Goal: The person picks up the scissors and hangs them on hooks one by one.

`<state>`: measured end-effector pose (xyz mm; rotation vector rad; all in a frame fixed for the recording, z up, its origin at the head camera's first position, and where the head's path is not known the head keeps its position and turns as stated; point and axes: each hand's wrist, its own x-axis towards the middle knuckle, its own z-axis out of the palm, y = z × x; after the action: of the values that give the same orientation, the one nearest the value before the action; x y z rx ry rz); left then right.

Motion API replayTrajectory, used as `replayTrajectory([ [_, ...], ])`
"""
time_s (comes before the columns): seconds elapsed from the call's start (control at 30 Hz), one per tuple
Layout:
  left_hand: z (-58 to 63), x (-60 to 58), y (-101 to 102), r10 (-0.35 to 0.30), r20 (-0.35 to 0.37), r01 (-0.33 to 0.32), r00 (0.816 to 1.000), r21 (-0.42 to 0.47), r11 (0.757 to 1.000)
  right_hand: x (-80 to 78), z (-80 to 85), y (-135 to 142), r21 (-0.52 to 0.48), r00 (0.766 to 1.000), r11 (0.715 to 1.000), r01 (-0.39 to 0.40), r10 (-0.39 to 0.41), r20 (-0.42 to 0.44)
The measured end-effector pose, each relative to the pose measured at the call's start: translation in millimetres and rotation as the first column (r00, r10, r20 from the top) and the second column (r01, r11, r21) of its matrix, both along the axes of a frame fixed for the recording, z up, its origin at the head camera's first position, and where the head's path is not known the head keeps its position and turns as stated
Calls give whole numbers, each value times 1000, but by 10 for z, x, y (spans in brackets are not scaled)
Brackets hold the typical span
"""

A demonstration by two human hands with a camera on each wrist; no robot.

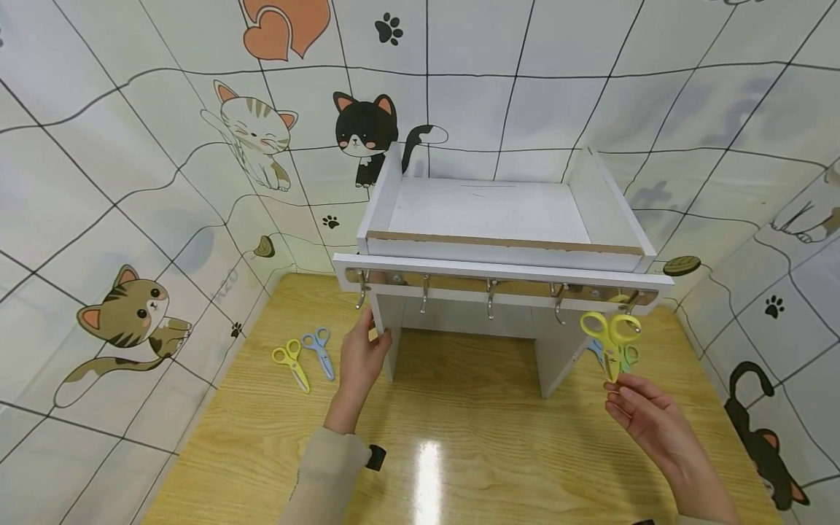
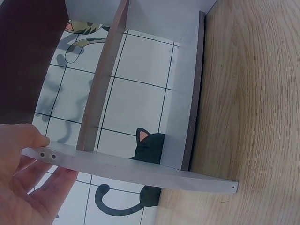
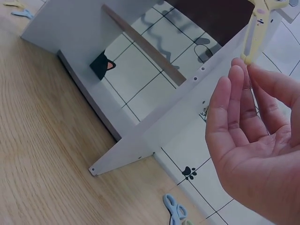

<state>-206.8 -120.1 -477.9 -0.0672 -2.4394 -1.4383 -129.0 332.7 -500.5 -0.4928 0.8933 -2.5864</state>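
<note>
A white shelf unit [image 1: 485,211] stands on two side panels, with a rail of metal hooks [image 1: 491,295] along its front. My left hand [image 1: 357,357] grips the front edge of the left side panel [image 2: 136,171], thumb on one face and fingers on the other. Below the right end of the rail, my right hand [image 1: 646,415] pinches yellow scissors [image 3: 256,35] by the blade tip. Their handle loops point up, and one overlaps the rightmost hook [image 1: 633,300] in the head view.
Another pair of yellow scissors [image 1: 292,362] and blue scissors [image 1: 319,354] lie left of the shelf on the wooden table [image 1: 459,430]. Right of it, behind the held scissors, lie blue scissors [image 3: 173,208] and green scissors [image 1: 631,355]. Cat-patterned walls [image 1: 512,109] surround the table.
</note>
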Motion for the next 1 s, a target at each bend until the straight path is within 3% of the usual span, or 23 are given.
replayTrajectory([
  [0.27, 4, -1, -2, -2, -4, 2, 1000, 3, 1000, -13, -61, 27, 58, 1000, 998, 16, -16, -6],
  [0.67, 2, -1, 0, -2, -1, 2, 1000, -5, 1000, -6, -232, 136, 148, 994, 986, 75, -86, 65],
  [0.8, 2, -1, 0, -2, -5, 2, 1000, -8, 1000, -6, -273, 182, 225, 988, 968, 109, -130, 84],
  [1.0, -2, -2, -2, -2, -8, 2, 1000, -12, 1000, -28, -311, 247, 361, 966, 916, 174, -230, 120],
])
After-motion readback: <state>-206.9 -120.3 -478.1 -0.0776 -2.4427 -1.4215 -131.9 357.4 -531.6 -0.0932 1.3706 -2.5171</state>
